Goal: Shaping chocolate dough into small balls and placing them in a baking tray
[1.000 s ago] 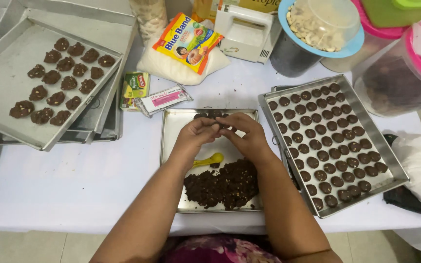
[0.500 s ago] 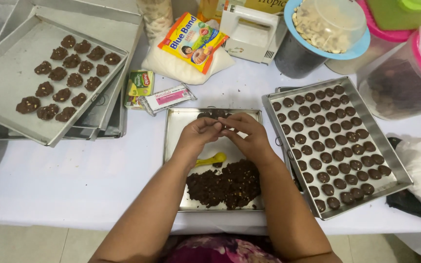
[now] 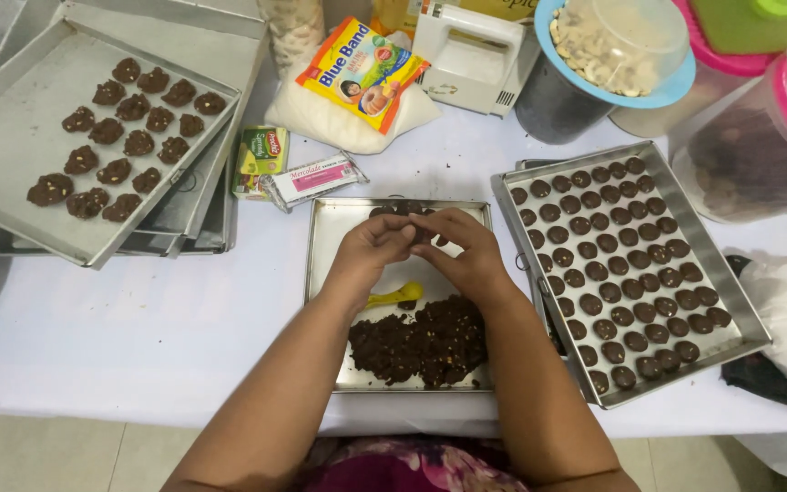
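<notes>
We judge the dough piece [image 3: 421,233] soft and sticky (fingertip grip only), pinched between left hand [image 3: 371,248] and right hand [image 3: 468,251].

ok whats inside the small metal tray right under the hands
The small tray holds a heap of dark chocolate dough at its near end and a yellow spoon. The left hand and right hand cover the far end, hiding most of it.
</notes>
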